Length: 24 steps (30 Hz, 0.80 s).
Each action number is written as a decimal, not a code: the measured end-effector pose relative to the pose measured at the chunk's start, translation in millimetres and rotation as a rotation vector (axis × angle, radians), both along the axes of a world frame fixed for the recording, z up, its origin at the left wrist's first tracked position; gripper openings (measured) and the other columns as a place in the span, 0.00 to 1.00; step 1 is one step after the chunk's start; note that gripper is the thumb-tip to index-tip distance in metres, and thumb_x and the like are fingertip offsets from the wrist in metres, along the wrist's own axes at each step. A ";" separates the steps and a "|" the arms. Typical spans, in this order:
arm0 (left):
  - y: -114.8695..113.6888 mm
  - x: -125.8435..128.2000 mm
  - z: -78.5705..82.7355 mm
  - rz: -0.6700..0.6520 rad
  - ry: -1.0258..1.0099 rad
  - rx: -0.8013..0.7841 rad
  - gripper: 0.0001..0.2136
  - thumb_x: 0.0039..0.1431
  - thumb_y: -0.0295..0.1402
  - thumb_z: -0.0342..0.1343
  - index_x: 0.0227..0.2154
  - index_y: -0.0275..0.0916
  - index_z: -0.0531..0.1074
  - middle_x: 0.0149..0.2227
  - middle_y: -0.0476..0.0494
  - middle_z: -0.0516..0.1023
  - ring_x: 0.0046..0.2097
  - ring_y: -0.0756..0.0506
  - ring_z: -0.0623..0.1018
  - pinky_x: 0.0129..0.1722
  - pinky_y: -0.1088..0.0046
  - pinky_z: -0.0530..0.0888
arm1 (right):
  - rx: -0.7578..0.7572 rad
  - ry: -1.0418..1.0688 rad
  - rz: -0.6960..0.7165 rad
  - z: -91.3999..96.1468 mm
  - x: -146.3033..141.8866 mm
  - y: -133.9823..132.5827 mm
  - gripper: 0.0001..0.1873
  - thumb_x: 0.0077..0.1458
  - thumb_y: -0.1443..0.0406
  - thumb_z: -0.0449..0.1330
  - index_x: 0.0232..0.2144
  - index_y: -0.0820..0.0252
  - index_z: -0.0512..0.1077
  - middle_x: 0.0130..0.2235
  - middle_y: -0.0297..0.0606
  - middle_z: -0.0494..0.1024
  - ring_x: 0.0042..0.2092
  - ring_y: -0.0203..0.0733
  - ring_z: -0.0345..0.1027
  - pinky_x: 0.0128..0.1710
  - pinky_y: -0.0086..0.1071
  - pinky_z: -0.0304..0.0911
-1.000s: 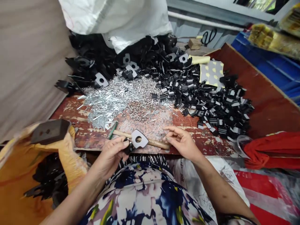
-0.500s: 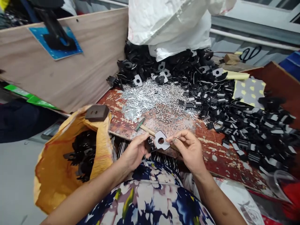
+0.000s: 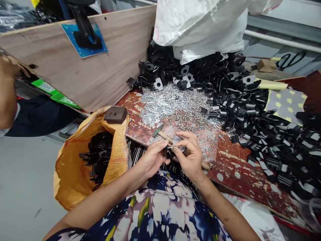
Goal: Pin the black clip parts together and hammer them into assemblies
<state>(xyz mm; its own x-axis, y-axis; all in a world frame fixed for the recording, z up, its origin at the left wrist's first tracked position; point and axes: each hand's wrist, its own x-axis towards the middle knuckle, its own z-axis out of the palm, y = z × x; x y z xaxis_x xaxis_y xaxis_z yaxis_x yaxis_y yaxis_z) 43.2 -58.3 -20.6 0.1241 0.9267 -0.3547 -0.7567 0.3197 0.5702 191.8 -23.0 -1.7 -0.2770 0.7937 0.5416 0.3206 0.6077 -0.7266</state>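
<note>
My left hand [image 3: 151, 160] is closed around a black plastic clip part [image 3: 169, 154] with a flat grey pad, held above the bench's front edge. My right hand [image 3: 189, 156] pinches a thin metal pin [image 3: 170, 147] against that part, its fingers covering much of the pad. Whether the pin's tip sits inside the part, I cannot tell. Just behind both hands lies a hammer [image 3: 164, 135] with a wooden handle, partly hidden by them. Beyond it spreads a heap of shiny metal pins [image 3: 170, 103] on the worn red bench [image 3: 230, 164].
Black clip parts [image 3: 240, 110] are piled at the back and right, below a white sack [image 3: 200, 26]. An orange sack [image 3: 67, 180] holding black pieces stands left, a brown block [image 3: 115, 114] on its rim. A plywood board [image 3: 120, 50] borders the left; another person's arm [image 3: 7, 90] shows beyond.
My right hand has moved left, bringing the pin to the clip part, which has turned so its pad faces me less. The view has shifted left, and another person's arm has appeared at the left edge.
</note>
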 end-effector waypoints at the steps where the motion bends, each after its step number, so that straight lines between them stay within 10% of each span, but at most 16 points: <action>1: -0.3 -0.5 -0.6 0.006 -0.004 -0.007 0.13 0.53 0.40 0.71 0.33 0.36 0.79 0.30 0.47 0.75 0.28 0.50 0.72 0.20 0.78 0.71 | 0.030 -0.017 -0.014 -1.0 -0.5 -0.3 0.04 0.63 0.65 0.61 0.33 0.53 0.74 0.49 0.43 0.78 0.55 0.51 0.69 0.57 0.53 0.63; 7: -1.7 -0.2 -1.4 0.088 0.036 0.027 0.13 0.52 0.40 0.72 0.32 0.36 0.78 0.30 0.48 0.73 0.28 0.51 0.71 0.22 0.78 0.72 | 0.302 -0.264 -0.051 4.8 -0.7 -8.5 0.06 0.59 0.68 0.63 0.35 0.49 0.73 0.41 0.34 0.82 0.49 0.51 0.72 0.67 0.63 0.45; 19: -1.9 0.9 6.2 0.244 0.233 0.009 0.14 0.50 0.40 0.71 0.27 0.37 0.74 0.27 0.51 0.73 0.27 0.51 0.70 0.24 0.77 0.69 | 0.156 -0.352 0.030 10.5 -10.0 -9.5 0.10 0.65 0.68 0.57 0.29 0.54 0.67 0.30 0.30 0.77 0.37 0.40 0.71 0.59 0.48 0.56; 24: 2.2 2.9 6.0 0.268 0.301 0.034 0.16 0.50 0.38 0.71 0.22 0.38 0.69 0.22 0.54 0.68 0.24 0.53 0.66 0.23 0.79 0.66 | 0.315 -0.500 0.033 3.1 -14.2 -4.9 0.09 0.63 0.71 0.54 0.31 0.54 0.69 0.31 0.34 0.78 0.37 0.43 0.70 0.61 0.51 0.53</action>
<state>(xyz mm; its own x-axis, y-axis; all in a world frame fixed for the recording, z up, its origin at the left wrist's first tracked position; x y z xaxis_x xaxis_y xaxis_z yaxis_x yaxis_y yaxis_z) 46.1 -56.1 -14.6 -0.2281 0.9239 -0.3071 -0.6086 0.1109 0.7857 177.6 -27.9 1.5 -0.5811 0.6022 0.5475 0.5549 0.7852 -0.2749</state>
